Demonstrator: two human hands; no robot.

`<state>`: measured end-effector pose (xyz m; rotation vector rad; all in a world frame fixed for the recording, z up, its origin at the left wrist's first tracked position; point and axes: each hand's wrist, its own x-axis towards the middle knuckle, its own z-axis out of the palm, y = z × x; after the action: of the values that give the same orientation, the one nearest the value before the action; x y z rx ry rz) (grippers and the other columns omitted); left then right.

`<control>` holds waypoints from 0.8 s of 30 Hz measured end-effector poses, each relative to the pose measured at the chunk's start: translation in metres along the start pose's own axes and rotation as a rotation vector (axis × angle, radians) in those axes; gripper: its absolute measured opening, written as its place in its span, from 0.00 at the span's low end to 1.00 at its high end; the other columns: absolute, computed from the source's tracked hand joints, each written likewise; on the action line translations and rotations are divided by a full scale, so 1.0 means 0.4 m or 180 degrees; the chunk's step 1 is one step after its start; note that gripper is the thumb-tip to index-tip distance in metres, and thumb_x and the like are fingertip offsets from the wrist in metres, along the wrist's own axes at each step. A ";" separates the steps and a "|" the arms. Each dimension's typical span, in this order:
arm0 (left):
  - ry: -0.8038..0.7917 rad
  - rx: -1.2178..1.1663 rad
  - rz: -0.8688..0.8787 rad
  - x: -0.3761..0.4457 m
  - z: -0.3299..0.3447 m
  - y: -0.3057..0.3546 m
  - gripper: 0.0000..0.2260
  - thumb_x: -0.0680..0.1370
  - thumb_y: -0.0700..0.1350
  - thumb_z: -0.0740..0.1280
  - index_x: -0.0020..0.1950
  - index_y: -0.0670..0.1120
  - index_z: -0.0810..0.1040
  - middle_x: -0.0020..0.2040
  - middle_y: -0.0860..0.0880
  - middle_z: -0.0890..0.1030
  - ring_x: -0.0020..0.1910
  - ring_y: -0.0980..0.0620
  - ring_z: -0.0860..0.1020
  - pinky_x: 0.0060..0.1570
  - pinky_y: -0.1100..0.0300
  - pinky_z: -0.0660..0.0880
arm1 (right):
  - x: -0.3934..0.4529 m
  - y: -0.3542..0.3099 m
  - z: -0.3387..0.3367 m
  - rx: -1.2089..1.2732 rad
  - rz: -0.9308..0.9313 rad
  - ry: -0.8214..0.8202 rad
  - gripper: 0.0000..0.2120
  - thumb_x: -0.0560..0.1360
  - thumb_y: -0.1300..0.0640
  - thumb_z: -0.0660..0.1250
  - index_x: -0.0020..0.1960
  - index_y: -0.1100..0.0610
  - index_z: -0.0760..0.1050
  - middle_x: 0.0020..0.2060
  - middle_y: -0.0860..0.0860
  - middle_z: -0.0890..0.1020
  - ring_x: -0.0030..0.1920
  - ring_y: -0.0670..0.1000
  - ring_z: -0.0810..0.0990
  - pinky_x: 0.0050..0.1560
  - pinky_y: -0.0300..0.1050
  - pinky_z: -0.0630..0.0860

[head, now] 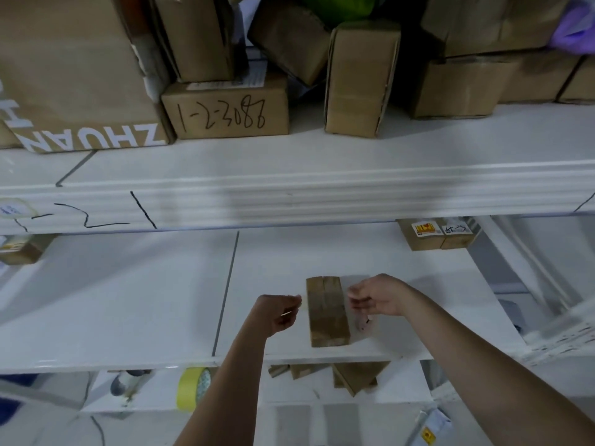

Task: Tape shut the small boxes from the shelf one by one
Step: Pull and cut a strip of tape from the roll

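Here curled hands flank the small box (327, 312); their grip unclear; above, "1-2-3088" carton (225, 112)

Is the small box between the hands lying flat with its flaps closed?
Yes. The small box lies flat on the shelf, both top flaps folded down and meeting at a centre seam. Whether tape covers the seam, I cannot tell.

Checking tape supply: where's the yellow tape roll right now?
Head view, lower left: the yellow tape roll stands on edge on the shelf below the work shelf, just left of the left forearm.
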<state>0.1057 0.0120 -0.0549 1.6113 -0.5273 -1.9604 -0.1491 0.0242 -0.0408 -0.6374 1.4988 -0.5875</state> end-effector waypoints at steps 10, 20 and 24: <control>0.0395 0.0143 0.0187 0.030 0.012 -0.032 0.11 0.72 0.33 0.76 0.53 0.33 0.82 0.46 0.37 0.84 0.45 0.44 0.81 0.43 0.57 0.78 | 0.026 0.035 0.002 -0.0351 -0.0240 0.0526 0.08 0.70 0.69 0.76 0.48 0.68 0.80 0.37 0.61 0.86 0.39 0.57 0.88 0.39 0.47 0.84; 0.0491 0.0213 0.0119 0.040 0.025 -0.036 0.12 0.70 0.37 0.79 0.51 0.35 0.84 0.44 0.40 0.85 0.41 0.46 0.81 0.41 0.58 0.79 | 0.023 0.050 -0.003 -0.0287 -0.0190 0.0568 0.09 0.74 0.68 0.74 0.53 0.67 0.79 0.44 0.61 0.86 0.41 0.56 0.87 0.40 0.48 0.85; 0.0564 0.0206 0.0134 0.044 0.021 -0.035 0.12 0.71 0.37 0.79 0.51 0.35 0.84 0.43 0.41 0.85 0.41 0.45 0.81 0.39 0.58 0.78 | 0.032 0.048 0.002 -0.0155 0.0002 0.0548 0.09 0.73 0.66 0.75 0.52 0.66 0.80 0.44 0.60 0.86 0.44 0.57 0.87 0.44 0.50 0.85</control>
<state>0.0929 0.0116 -0.0750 1.7789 -0.5540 -1.7655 -0.1492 0.0288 -0.0632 -0.6367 1.6785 -0.6195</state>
